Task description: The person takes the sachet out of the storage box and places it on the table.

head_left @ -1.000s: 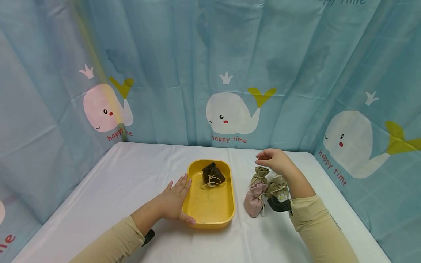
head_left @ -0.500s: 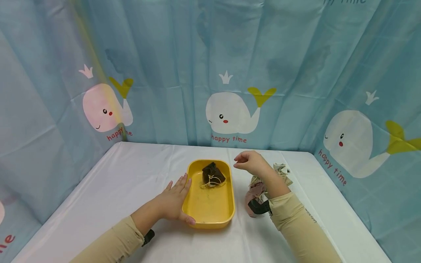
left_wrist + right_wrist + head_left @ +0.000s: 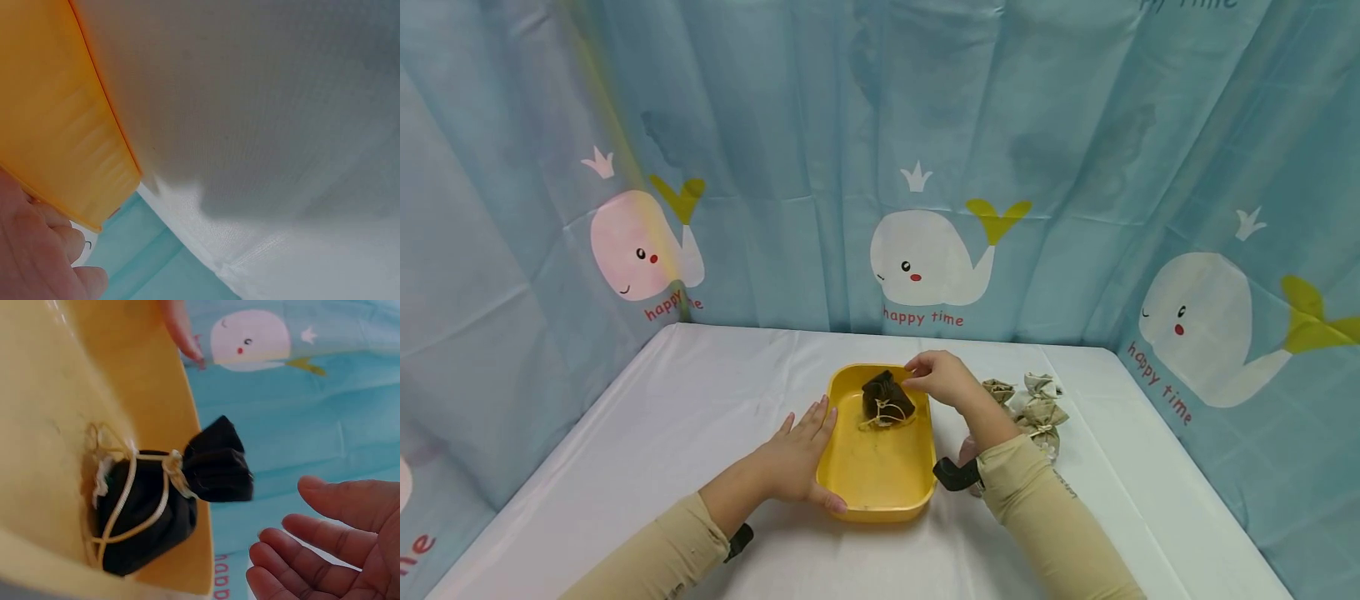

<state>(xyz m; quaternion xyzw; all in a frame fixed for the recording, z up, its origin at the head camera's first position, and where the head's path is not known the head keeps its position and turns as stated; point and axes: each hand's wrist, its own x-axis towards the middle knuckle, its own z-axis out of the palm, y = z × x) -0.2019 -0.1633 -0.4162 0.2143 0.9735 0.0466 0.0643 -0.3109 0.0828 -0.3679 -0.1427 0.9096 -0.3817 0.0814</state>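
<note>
A black drawstring pouch (image 3: 886, 398) tied with a cream cord lies at the far end of a yellow tray (image 3: 872, 479). My left hand (image 3: 797, 458) rests on the tray's left rim, its fingers spread and straight. In the left wrist view, its fingertips (image 3: 69, 244) lie along the rim of the yellow wall. My right hand (image 3: 942, 379) hovers at the tray's far right corner, beside the pouch. The right wrist view has this hand (image 3: 331, 544) with fingers apart and nothing between them, a small gap away from the pouch's gathered neck (image 3: 219, 465).
Right of the tray, a khaki pouch (image 3: 998, 390) and another khaki pouch (image 3: 1041, 425) stand near a pale patterned one (image 3: 1042, 385). A pink pouch (image 3: 967, 450) is mostly hidden by my right forearm. A blue whale-print curtain (image 3: 820, 208) hangs behind the white table (image 3: 662, 417).
My right hand has moved left from above the pouches on the right to the tray's far right corner. My left hand and the black pouch have stayed in place.
</note>
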